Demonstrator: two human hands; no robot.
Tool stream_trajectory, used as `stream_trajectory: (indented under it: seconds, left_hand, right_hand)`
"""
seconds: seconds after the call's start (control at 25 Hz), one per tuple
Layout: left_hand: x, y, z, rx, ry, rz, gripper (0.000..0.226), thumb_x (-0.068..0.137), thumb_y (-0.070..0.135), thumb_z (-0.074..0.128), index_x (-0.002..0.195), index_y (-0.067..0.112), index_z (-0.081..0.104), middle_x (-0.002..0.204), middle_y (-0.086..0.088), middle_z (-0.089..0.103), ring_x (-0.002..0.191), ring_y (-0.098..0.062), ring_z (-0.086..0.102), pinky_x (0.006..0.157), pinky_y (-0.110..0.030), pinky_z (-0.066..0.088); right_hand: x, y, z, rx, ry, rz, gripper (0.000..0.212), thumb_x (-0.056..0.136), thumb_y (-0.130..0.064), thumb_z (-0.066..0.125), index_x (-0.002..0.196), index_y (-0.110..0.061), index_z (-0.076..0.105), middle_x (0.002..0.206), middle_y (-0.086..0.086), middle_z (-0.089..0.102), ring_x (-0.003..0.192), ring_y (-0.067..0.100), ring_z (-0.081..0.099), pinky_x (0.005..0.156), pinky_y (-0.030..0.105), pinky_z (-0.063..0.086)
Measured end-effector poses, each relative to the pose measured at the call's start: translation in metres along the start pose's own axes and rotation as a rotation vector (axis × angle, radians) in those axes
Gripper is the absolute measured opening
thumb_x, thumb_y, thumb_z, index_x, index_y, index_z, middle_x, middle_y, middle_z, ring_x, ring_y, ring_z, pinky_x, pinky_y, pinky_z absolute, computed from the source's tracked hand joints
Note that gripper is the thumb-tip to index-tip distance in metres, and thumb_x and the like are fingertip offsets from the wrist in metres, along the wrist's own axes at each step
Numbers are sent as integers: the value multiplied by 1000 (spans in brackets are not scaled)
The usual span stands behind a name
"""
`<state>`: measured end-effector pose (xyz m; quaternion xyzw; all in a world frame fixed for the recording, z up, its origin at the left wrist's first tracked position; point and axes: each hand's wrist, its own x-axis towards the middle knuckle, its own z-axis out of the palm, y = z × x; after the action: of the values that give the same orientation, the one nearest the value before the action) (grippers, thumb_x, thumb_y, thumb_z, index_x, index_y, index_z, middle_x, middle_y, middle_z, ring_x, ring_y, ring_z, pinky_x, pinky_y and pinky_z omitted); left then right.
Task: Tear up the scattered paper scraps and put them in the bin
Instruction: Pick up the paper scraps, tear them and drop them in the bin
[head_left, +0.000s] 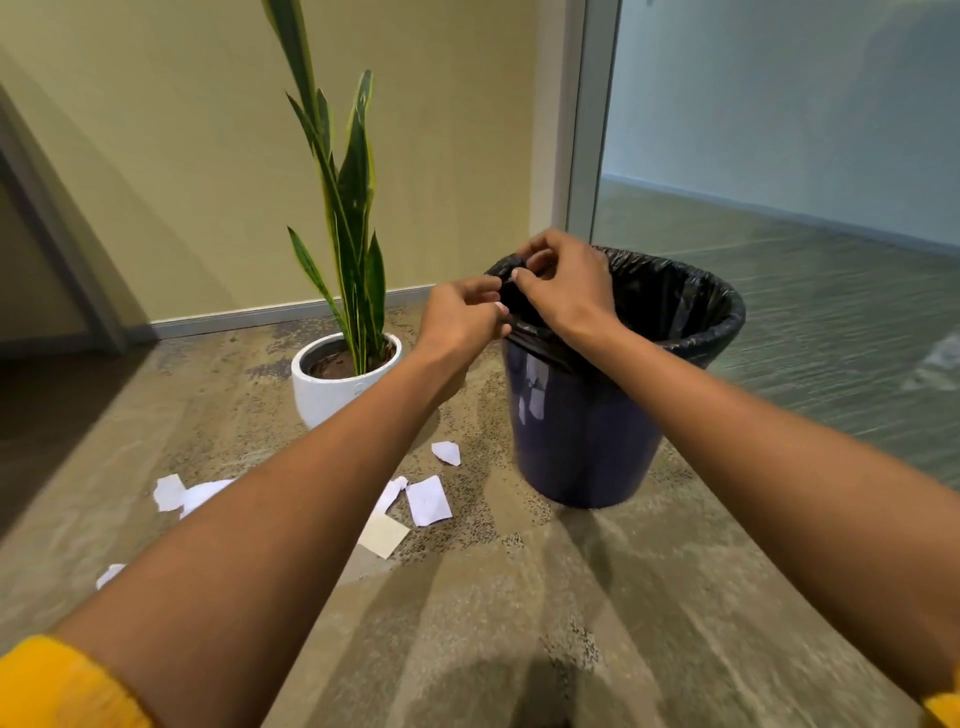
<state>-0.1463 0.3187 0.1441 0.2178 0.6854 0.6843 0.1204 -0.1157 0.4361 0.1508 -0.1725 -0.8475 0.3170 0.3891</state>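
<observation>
While both hands meet at the near-left rim of the bin (582, 436), the step in hand looks like tearing a scrap over the opening or letting pieces fall in. The left hand (460, 319) has its fingers curled in a pinch, and the right hand (563, 288) is curled the same way, fingertips touching the left's; what they pinch is too small to tell, paper or the fold of the black liner (691, 306). To do it well, I would keep both hands over the mouth, not outside the rim, so torn bits drop inside the liner and not onto the floor (519, 623).

Inside the bin only dark liner shows; its contents are hidden. Beside it, a white pot (324, 387) holds soil and a tall striped plant (348, 208). Several paper scraps (428, 500) lie on the floor left of the bin, under the left forearm, so much of the task seems left.
</observation>
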Motion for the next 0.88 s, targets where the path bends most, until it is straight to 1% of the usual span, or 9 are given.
stream_trajectory:
  seconds: [0.08,0.16,0.28,0.4,0.48,0.6,0.68,0.76,0.88]
  left_hand:
    - [-1,-10,-18,33,20,10,36,88,-10,50,123,-3,57,106,-14,62,95,-23,62,78,-30,57]
    - [-3,-29,-42,98,66,-23,34,89,-10,49,120,-3,59,106,-16,62,93,-23,61,73,-30,57]
    - [-7,-74,-87,283,121,-131,25,87,-9,49,106,0,64,92,-14,63,89,-24,60,79,-40,56]
    - [-11,-123,-131,611,91,-193,27,84,-5,52,102,6,70,99,-16,66,86,-25,61,83,-40,55]
    - [-12,-152,-152,828,9,-200,29,83,-3,52,104,5,71,106,-17,69,94,-29,63,86,-37,52]
    - [-13,-186,-165,1103,-216,-173,35,84,16,64,119,13,64,123,-15,63,112,-30,59,91,-31,44]
    - [-14,-205,-164,1192,-370,-163,58,81,30,69,135,21,50,135,-14,52,121,-31,51,99,-34,42]
    - [-14,-219,-158,1231,-487,-185,76,78,36,71,144,28,34,143,-12,42,129,-31,43,106,-41,38]
    - [-10,-235,-151,1290,-531,-220,77,78,39,71,144,29,34,146,-10,37,133,-31,37,108,-48,36]
  right_hand:
    - [-12,-17,17,58,-52,-100,12,83,-18,66,95,-19,67,90,-5,65,86,13,64,82,35,56]
    - [-29,-27,42,86,-150,-164,12,84,-17,66,96,-18,67,95,-2,66,87,13,63,81,34,56]
    - [-58,-21,91,53,-373,-135,17,83,-19,70,99,-15,67,98,3,66,89,16,62,81,35,55]
    - [-82,9,135,-57,-608,-32,29,79,-18,72,106,-12,66,108,10,65,98,24,61,85,38,52]
    - [-91,36,160,-146,-705,38,36,78,-17,72,112,-11,63,116,13,63,106,28,60,89,35,50]
    - [-93,77,187,-296,-798,115,53,75,-26,77,122,-14,58,131,15,55,120,31,52,94,31,44]
    - [-91,99,200,-329,-863,183,78,67,-35,84,134,-19,49,144,14,44,132,33,42,107,40,39]
    - [-89,113,209,-296,-921,241,101,59,-37,89,145,-22,38,154,11,32,141,33,31,115,45,30]
    - [-84,121,225,-346,-1009,221,117,56,-41,90,151,-27,24,161,8,18,147,34,15,120,49,17]
